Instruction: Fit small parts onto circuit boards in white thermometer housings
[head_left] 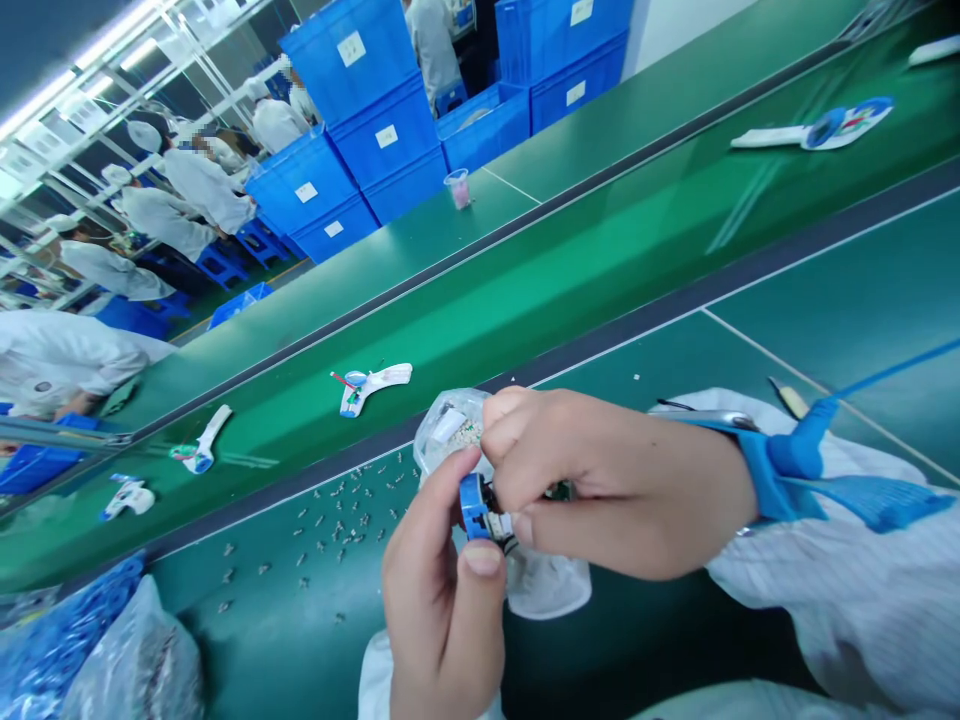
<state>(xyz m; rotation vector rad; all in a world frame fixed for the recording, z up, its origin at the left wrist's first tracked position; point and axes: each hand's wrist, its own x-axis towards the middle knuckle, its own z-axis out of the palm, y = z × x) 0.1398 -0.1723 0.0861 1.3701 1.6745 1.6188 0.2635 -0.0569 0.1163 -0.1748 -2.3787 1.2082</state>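
My left hand [444, 590] pinches the blue rim of a small blue-and-white housing [473, 508] between thumb and fingers. My right hand [600, 480] is closed against the housing's right side, its thumb and curled fingers at a small white part and dark wires there. A bit of green circuit board shows beneath the right fingers, which hide most of the piece. Behind the hands lies a clear plastic bag [442, 425] of small pale parts. Many tiny metal pieces [341, 525] are scattered on the green bench to the left. A blue strap [765, 470] circles my right wrist.
Beyond the bench runs a green conveyor belt [480, 310] carrying several white gun-shaped housings [375, 388] with blue ends. Bags [142, 660] lie at the lower left. Blue crates [390, 140] and a small cup [458, 190] stand on the far side. People in white coats sit beyond.
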